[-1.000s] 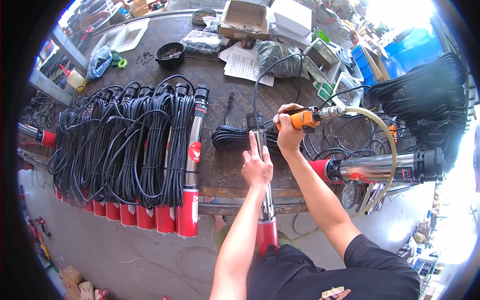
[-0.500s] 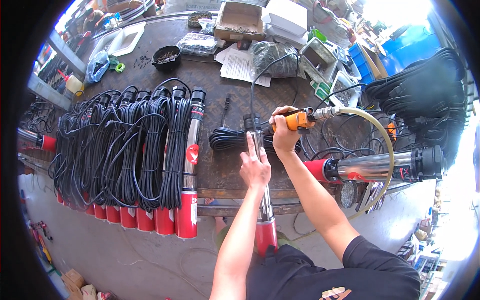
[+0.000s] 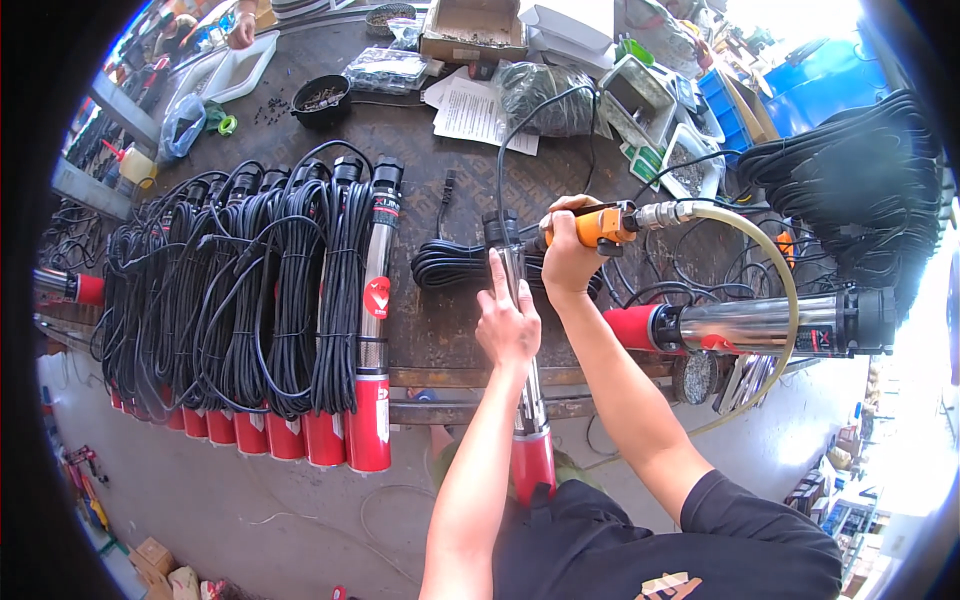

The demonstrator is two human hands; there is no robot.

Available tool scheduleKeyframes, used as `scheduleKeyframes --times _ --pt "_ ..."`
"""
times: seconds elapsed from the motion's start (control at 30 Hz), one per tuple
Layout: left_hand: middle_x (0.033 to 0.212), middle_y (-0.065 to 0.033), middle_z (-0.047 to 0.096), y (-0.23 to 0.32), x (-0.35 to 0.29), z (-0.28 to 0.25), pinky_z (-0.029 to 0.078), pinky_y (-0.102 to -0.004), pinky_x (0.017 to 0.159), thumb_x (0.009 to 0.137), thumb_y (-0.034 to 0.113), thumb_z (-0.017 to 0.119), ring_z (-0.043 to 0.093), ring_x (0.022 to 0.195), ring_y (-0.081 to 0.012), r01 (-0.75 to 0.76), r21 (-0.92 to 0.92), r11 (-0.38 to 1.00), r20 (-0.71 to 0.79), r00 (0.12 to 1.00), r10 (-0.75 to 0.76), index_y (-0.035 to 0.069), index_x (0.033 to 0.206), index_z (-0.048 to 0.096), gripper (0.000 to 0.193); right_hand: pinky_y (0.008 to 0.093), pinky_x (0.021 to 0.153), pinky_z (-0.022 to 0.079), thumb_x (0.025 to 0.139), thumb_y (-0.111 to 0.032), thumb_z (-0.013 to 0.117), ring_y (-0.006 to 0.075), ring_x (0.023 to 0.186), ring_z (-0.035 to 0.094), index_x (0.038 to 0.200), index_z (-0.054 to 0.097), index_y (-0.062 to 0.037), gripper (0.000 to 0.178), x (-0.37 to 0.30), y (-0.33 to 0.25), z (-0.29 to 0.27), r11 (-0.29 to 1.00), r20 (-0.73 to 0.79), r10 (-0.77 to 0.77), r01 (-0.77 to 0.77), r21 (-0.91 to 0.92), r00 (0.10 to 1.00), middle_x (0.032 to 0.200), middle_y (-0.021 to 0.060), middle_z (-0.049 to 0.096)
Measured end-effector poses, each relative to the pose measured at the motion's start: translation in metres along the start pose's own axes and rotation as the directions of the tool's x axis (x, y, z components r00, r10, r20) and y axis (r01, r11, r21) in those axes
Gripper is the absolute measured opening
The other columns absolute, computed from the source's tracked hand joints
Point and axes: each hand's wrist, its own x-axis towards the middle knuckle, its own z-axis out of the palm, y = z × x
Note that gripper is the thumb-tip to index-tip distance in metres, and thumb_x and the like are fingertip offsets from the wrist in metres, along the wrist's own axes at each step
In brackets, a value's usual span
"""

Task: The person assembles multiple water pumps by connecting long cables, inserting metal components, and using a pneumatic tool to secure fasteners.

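Observation:
My left hand (image 3: 508,325) grips a slim steel submersible pump (image 3: 530,392), its index finger stretched along the tube and the thumb on the other side. The pump lies over the bench edge, with its black cable head (image 3: 500,228) away from me and its red end (image 3: 533,466) against my lap. In my right hand (image 3: 572,255) is an orange air screwdriver (image 3: 604,227), fed by a pale hose (image 3: 775,262). Its dark nose points left at the side of the pump head; whether the tip touches is hard to see. Behind the pump lies a coiled black cable (image 3: 450,265).
Several pumps with bundled cables (image 3: 240,300) line the bench at left. A larger pump (image 3: 755,326) lies at right, below a big cable pile (image 3: 850,190). Farther back are a black bowl (image 3: 322,102), papers (image 3: 470,115) and a cardboard box (image 3: 474,30). Another person's hand (image 3: 242,30) shows far left.
My view has shifted slightly. Both hands keep their places on the pump and the air screwdriver. Another person's hand has come into view over the white trays at the far left.

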Motion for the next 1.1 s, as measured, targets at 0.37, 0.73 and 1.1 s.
scheduleKeyframes --times 0.37,0.73,1.1 --pt "0.102 -0.0244 0.059 0.004 -0.002 0.002 0.056 -0.0524 0.074 0.103 0.039 0.046 0.067 0.081 -0.0444 -0.026 0.045 0.999 -0.056 0.998 0.028 0.027 0.162 0.017 0.067 0.0223 0.059 0.051 0.079 0.01 0.061 0.0109 0.063 0.062 0.089 0.059 -0.0016 0.015 0.002 0.005 -0.005 0.999 0.07 0.011 -0.013 0.04 0.997 0.08 0.0056 0.065" --pt "0.105 -0.0242 0.059 0.005 -0.001 0.004 0.055 -0.0533 0.079 0.101 0.036 0.048 0.066 0.084 -0.0448 0.013 0.068 0.998 -0.015 1.0 -0.012 0.031 0.163 0.011 0.072 0.0241 0.058 0.051 0.082 0.007 0.059 0.0137 0.063 0.062 0.09 0.06 -0.0008 0.011 0.004 0.007 -0.006 0.998 0.087 0.026 -0.02 -0.067 0.996 0.08 0.0074 0.065" --pt "0.104 -0.0241 0.059 0.007 -0.001 0.006 0.056 -0.052 0.078 0.1 0.037 0.049 0.067 0.084 -0.0435 0.011 0.13 0.991 -0.028 1.0 -0.008 0.03 0.163 0.011 0.073 0.0256 0.059 0.051 0.082 0.008 0.059 0.0146 0.064 0.062 0.106 0.061 0.0007 0.025 0.007 0.011 -0.01 0.999 0.085 0.003 0.002 -0.055 0.996 0.087 0.0099 0.067"
